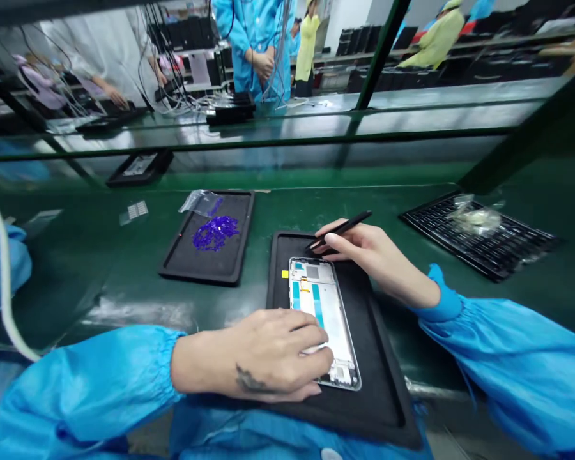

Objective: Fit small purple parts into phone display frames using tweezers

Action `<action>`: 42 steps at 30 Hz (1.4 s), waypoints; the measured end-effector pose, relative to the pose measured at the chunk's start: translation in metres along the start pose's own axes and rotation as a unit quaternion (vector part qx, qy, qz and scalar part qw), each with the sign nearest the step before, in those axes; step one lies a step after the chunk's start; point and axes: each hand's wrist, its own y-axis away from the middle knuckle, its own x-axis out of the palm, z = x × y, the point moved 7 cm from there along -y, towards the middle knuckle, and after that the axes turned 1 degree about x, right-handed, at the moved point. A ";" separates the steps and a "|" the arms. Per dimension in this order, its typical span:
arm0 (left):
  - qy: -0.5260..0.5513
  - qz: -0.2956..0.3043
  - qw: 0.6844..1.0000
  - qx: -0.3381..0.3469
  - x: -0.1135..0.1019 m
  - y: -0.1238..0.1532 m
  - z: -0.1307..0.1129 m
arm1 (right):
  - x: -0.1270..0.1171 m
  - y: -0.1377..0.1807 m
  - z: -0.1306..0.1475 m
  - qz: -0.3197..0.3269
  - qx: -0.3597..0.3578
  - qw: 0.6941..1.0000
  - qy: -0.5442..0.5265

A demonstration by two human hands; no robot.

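A phone frame (323, 313) with blue strips inside lies on a black tray (383, 383) in front of me. My left hand (263, 354) rests on the frame's lower half, its fingers pressed down on it. My right hand (368, 252) sits at the frame's top end and grips black tweezers (342, 228), their tip pointing down toward the upper left corner of the frame. A small yellow tab (285, 274) lies on the tray beside the frame.
A second black tray (208, 255) with a heap of small blue parts (215, 231) and a clear bag stands to the left. A black gridded tray (479, 239) with a plastic bag sits at right. Other workers in blue and yellow stand beyond the green bench.
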 end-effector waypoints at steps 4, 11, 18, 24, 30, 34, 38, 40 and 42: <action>-0.007 -0.016 1.000 0.001 -0.002 0.002 0.001 | -0.006 -0.006 0.000 -0.014 -0.008 0.999 -0.033; -0.082 -0.072 0.988 0.113 -0.015 0.012 -0.028 | -0.036 -0.013 0.006 -0.148 -0.018 0.985 -0.087; -0.180 0.002 0.981 0.067 -0.012 0.006 -0.019 | -0.045 -0.010 0.015 -0.185 -0.067 0.976 -0.098; -0.248 0.135 0.959 -0.007 0.002 -0.008 0.050 | -0.045 0.019 0.040 -0.230 -0.180 0.956 -0.020; -0.271 0.257 0.914 -0.157 0.010 -0.035 0.175 | -0.022 0.050 0.055 -0.210 -0.338 0.913 0.084; -0.299 0.249 0.895 -0.220 -0.001 -0.061 0.251 | -0.005 0.059 0.050 -0.166 -0.401 0.890 0.137; -0.311 0.242 0.877 -0.276 -0.011 -0.082 0.308 | -0.002 0.057 0.041 -0.152 -0.383 0.896 0.166; -0.312 0.244 0.870 -0.295 -0.014 -0.089 0.326 | -0.003 0.055 0.038 -0.147 -0.370 0.902 0.166; -0.310 0.249 0.864 -0.309 -0.015 -0.092 0.336 | -0.003 0.053 0.034 -0.141 -0.356 0.909 0.166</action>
